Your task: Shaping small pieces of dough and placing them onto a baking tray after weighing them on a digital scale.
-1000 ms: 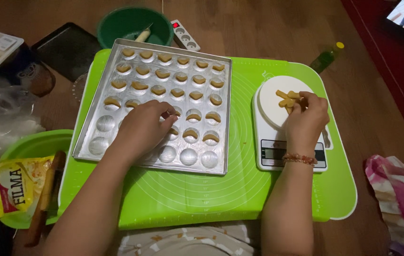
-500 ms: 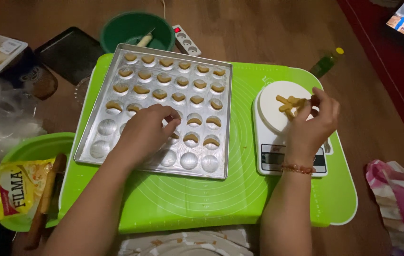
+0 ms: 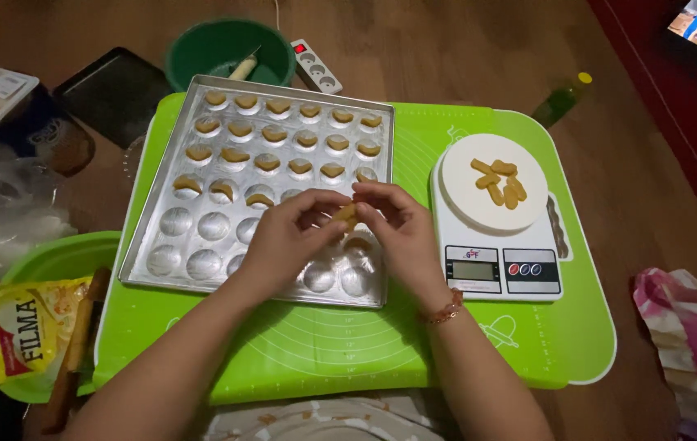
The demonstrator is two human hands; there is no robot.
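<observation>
A metal mould tray [image 3: 160, 269] with round cups lies on a green mat [image 3: 348, 343]; its upper rows hold shaped dough pieces [image 3: 271, 162], the lower cups are bare. My left hand [image 3: 287, 237] and my right hand [image 3: 397, 224] meet over the tray's middle right, both pinching one small piece of yellow dough [image 3: 347, 214] between the fingertips. To the right, a white kitchen scale [image 3: 479, 216] carries several short dough sticks [image 3: 500, 181] on its round plate.
A green bowl [image 3: 201, 49] with a utensil and a white power strip [image 3: 316, 65] lie behind the tray. A dark tray [image 3: 111, 94] sits at the back left. A second green bowl [image 3: 46, 261], a yellow packet [image 3: 26, 331] and a wooden rolling pin [image 3: 75, 351] are at left. Pink cloth [image 3: 692, 343] lies right.
My right hand left the scale with a dough piece and moved left over the tray. My left hand lifted off the tray cups and joined it on the dough.
</observation>
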